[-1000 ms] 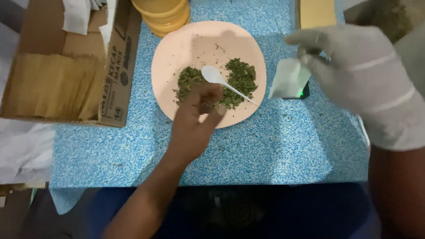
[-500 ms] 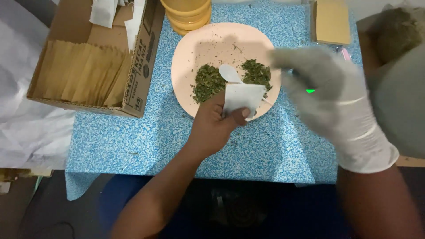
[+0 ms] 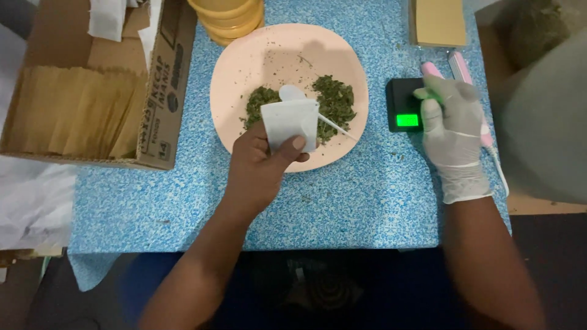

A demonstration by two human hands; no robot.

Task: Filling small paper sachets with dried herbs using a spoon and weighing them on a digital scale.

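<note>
Round pink plate (image 3: 244, 61) near my table edge, open blue tabletop (image 3: 342, 201) below. My left hand (image 3: 260, 168) pinches a small white paper sachet (image 3: 290, 124) over the plate's near rim; gloved right hand (image 3: 451, 125), fingers curled, touches the small black scale (image 3: 400, 101).

A cardboard box (image 3: 162, 91) is seen at the left of the blue speckled tabletop (image 3: 342, 201), packed with upright brown paper envelopes (image 3: 73, 110) — white paper scraps (image 3: 107, 18) are lying at its far end. A stack of yellow lids (image 3: 229, 18) is set just beyond the plate, touching its rim. A flat tan packet (image 3: 437, 21) is placed at the far right — crumpled white paper (image 3: 30, 201) is seen off the table's left edge.
</note>
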